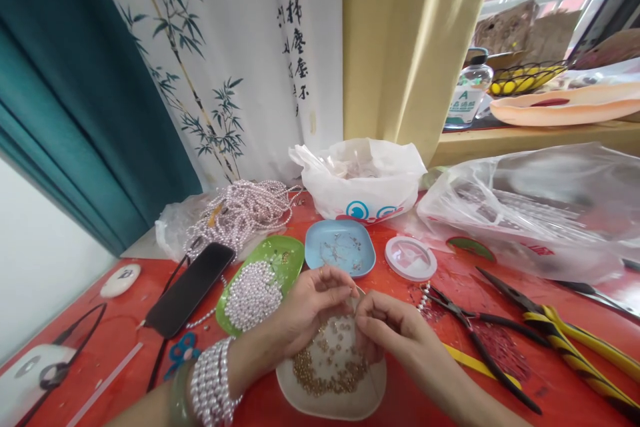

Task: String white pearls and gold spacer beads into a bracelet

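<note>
My left hand point(316, 303) and my right hand point(387, 325) meet above a cream tray point(333, 405). Their fingertips are pinched close together; whatever lies between them is too small to make out. Small gold beads point(333, 379) are spread over the tray floor beneath. Several strands of pearl beads point(213, 380) wrap my left wrist, beside a green bangle point(181, 395). A green tray point(295, 255) with loose pearl beads point(254, 295) stands left of my left hand. Beyond the fingers sits a blue tray point(314, 230) holding small metal pieces.
On the right lie black-handled pliers point(467, 320) and yellow-black pliers point(550, 330). A round clear-lidded box point(411, 258) and two plastic bags point(360, 180) stand further back. To the left are a phone point(190, 290), a heap of pearl strands point(245, 213) and a cabled white device point(33, 380).
</note>
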Demonstrator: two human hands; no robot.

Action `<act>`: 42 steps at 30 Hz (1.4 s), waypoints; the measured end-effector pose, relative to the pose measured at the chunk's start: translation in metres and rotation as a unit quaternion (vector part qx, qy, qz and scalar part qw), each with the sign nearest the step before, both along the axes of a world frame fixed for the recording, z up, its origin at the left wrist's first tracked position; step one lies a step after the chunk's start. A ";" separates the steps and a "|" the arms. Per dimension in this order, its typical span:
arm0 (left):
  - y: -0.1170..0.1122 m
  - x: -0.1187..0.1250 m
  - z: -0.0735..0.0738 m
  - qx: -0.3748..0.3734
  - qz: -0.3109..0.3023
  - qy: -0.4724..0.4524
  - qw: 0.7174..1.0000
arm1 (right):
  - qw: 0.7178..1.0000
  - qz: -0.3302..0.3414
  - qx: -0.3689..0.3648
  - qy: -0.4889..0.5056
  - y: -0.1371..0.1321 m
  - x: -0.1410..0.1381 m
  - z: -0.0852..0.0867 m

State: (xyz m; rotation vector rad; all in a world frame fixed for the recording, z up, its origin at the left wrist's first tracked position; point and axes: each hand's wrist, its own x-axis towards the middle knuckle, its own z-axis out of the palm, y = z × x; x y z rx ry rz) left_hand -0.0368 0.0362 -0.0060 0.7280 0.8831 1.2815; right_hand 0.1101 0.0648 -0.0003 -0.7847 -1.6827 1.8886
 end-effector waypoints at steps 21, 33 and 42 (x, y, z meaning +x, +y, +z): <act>0.005 -0.116 0.016 0.056 0.030 0.635 0.770 | 0.990 -0.031 0.133 -0.030 -0.003 0.004 -0.010; 0.003 -0.108 0.015 0.068 0.085 0.601 0.792 | 0.995 -0.026 0.093 -0.014 -0.006 0.007 -0.005; -0.015 -0.015 0.016 -0.047 0.036 0.132 0.989 | 0.998 0.043 -0.029 0.031 -0.014 0.008 -0.001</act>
